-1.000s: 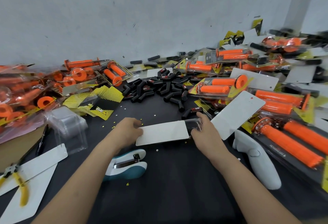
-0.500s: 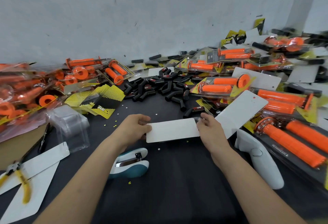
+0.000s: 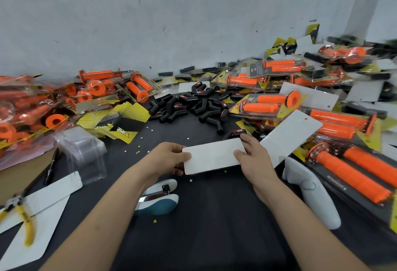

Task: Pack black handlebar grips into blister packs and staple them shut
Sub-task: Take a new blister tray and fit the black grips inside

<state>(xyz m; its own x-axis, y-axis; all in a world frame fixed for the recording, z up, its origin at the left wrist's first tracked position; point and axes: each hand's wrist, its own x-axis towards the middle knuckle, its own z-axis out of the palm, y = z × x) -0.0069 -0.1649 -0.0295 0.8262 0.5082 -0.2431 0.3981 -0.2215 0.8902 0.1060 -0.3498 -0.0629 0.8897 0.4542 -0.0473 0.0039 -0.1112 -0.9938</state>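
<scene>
The left hand [image 3: 169,159] and the right hand [image 3: 255,160] both grasp one white card [image 3: 212,155], each at one short end, with the thumb on top and the other fingers curled under the edge. The card is held flat, a little above the black table [image 3: 214,217]. If something is under the card, I cannot tell.

Just behind the right hand lies one black grip with a red label [image 3: 237,132]. The loose black handlebar grips [image 3: 199,107] are in a heap further back, in the middle of the table.

Near the left wrist lies a white and teal stapler [image 3: 159,197]. Right of the right hand are another white card [image 3: 290,135] and a white handheld tool [image 3: 311,195]. Packed orange grips [image 3: 348,163] are piled on the right side and also on the left. Clear blister shells [image 3: 83,152] and yellow-handled pliers [image 3: 21,212] are at the left.
</scene>
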